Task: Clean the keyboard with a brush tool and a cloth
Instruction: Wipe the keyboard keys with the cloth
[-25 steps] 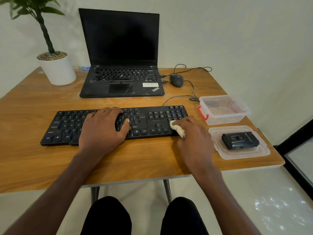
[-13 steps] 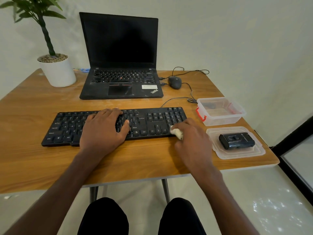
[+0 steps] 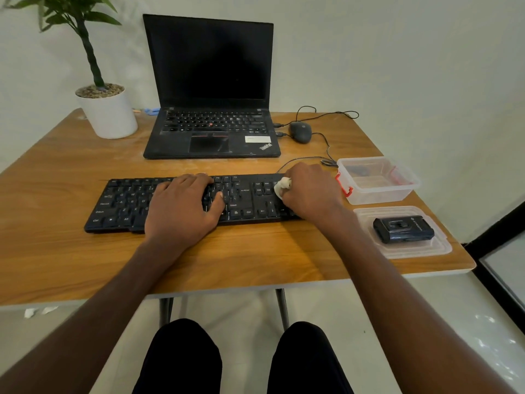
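A black keyboard [image 3: 125,204] lies across the middle of the wooden table [image 3: 56,251]. My left hand [image 3: 183,207] rests flat on its middle keys, fingers spread. My right hand [image 3: 311,191] grips a small white cloth [image 3: 282,187] and presses it onto the keys at the keyboard's far right end, near the back row. Most of the cloth is hidden inside the fist. A black brush tool [image 3: 403,229] lies on a clear plastic lid [image 3: 426,250] at the right of the table.
An open black laptop [image 3: 211,132] stands behind the keyboard, a mouse [image 3: 300,132] with cables to its right. A white plant pot [image 3: 109,115] sits at the back left. A clear plastic box [image 3: 377,180] with red clips stands right of my right hand.
My right hand has carried the cloth from the keyboard's front right corner up to its back right area. The left hand has stayed on the middle keys.
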`<state>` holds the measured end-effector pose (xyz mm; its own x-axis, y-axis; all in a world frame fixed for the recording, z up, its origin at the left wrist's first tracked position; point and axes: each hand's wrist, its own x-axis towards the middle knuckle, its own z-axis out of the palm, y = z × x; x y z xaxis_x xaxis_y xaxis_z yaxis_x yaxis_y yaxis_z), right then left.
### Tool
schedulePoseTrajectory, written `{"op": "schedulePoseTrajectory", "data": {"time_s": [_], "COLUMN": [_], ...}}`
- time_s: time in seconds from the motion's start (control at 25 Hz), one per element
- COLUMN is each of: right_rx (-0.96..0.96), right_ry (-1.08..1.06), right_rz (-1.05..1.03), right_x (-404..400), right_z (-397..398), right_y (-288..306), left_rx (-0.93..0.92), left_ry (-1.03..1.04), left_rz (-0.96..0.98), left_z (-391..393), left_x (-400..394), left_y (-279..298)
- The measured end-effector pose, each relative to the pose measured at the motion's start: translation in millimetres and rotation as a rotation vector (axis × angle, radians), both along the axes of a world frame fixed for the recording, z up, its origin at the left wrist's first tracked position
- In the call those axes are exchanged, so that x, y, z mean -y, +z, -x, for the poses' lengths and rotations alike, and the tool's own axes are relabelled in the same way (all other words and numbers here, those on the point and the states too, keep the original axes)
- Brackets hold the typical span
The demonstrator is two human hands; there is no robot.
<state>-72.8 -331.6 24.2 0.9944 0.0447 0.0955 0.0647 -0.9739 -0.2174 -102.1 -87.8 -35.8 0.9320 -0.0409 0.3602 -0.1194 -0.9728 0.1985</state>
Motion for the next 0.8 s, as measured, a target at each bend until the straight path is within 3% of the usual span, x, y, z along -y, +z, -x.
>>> {"op": "schedulePoseTrajectory", "data": {"time_s": [0.12, 0.28, 0.36, 0.56, 0.72, 0.8], "right_rx": [-0.028, 0.048, 0.083, 0.212, 0.188, 0.235], "right_ry": [-0.03, 0.149, 0.174, -0.096, 0.138, 0.132], "right_rz": [0.009, -0.292, -0.235, -0.11, -0.302, -0.322], "right_x": [6.6, -26.0, -29.6, -6.3, -25.3, -27.0], "right_z": [19.1, 51.4, 59.1, 61.9, 72.2, 77.2], "right_y": [3.6, -12.8, -18.0, -19.8, -33.1, -44.5], "left_rx": [0.006, 0.01, 0.003, 0.009, 0.011, 0.014], "left_ry": [0.007, 0.008, 0.01, 0.014, 0.004, 0.007], "left_rz": [-0.006, -0.008, -0.014, -0.011, -0.011, -0.007], "left_z": [-0.9, 0.4, -0.2, -0.2, -1.7, -0.5], "left_x": [0.9, 1.1, 1.9, 1.5, 0.5, 1.3], "left_y": [-1.1, -0.5, -1.0, -1.4, -1.5, -2.0]}}
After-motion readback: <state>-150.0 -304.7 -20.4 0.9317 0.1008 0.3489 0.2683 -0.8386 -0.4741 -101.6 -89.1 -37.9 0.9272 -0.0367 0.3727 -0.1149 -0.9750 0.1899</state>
